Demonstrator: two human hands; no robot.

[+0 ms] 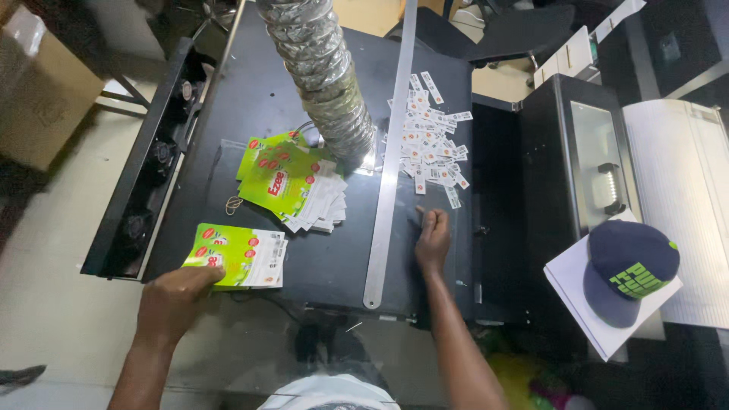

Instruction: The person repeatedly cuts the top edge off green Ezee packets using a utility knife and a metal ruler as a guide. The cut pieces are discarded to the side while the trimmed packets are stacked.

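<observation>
My left hand (176,298) grips the near edge of a stack of green and white printed pouches (241,256) lying at the front left of a black table (266,91). Farther back lies a second, fanned pile of the same pouches (292,182), with a rubber band (233,203) beside it. My right hand (432,237) rests on the table, fingers curled, just right of a long metal ruler (391,163). Several small white labels (429,140) are scattered beyond that hand.
A silver flexible duct (323,72) comes down onto the table middle. A black machine with a glass lid (566,175) stands on the right, a dark cap (630,266) on white paper beside it. A cardboard box (42,91) sits at far left.
</observation>
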